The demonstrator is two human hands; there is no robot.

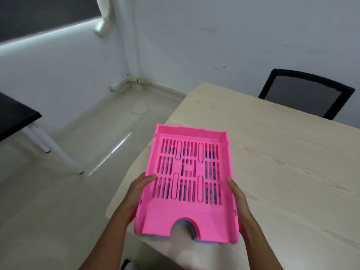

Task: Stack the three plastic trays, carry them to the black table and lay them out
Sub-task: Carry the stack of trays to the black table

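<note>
A pink slotted plastic tray (188, 182) tops a stack; blue tray edges (194, 233) show under its front notch and through its slots. I cannot tell how many trays lie beneath. The stack is held above the near left corner of a light wooden table (282, 162). My left hand (139, 191) grips the stack's left side, thumb on the rim. My right hand (236, 193) grips its right side. The black table (13, 114) stands at the far left, with only a corner in view.
A black mesh chair (305, 92) stands behind the wooden table at the right. Pale floor (81, 152) lies between the wooden table and the black table's white legs (56, 152). White walls meet in a corner behind, with a pipe along the base.
</note>
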